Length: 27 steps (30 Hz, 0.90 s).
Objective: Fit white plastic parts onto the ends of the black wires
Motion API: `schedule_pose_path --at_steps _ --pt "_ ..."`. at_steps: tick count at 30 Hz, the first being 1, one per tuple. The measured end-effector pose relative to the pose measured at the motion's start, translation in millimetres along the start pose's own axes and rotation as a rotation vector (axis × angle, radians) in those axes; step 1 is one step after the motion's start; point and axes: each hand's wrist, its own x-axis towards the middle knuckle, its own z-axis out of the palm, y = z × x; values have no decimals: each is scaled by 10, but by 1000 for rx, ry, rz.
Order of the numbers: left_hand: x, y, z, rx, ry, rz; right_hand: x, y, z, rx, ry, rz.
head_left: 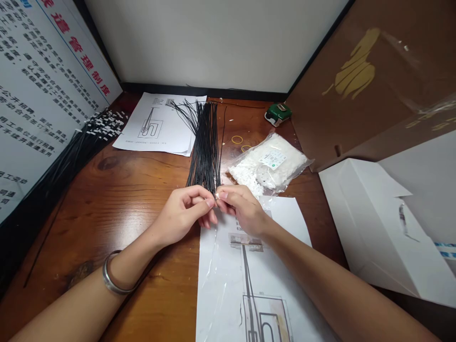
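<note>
My left hand [183, 213] is closed in a pinch, its thumb and forefinger on what looks like the end of a thin black wire, mostly hidden by the fingers. Right against it, my right hand [244, 209] pinches a small white connector [217, 195]. The fingertips of both hands nearly touch. Just beyond them lies a bundle of thin black wires [204, 147], spread at its far end. To the right, loose white connectors [249, 178] spill from a clear plastic bag [285, 159]. Under my hands is a printed drawing sheet [221, 285].
A second drawing sheet [142, 123] lies at the back left. Black wires with white ends [103, 126] are heaped along the left side. A green tape measure [278, 114] and yellow rubber bands [237, 139] are at the back. A white box [374, 228] stands on the right.
</note>
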Motion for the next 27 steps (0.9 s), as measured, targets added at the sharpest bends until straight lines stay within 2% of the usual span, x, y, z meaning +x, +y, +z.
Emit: schedule_pose_path --at_steps 12,27 --pt "-6 -5 10 7 -2 10 1 -1 -25 25 -45 3" --pt "-9 1 23 -10 8 3 7 -34 -26 16 -41 2"
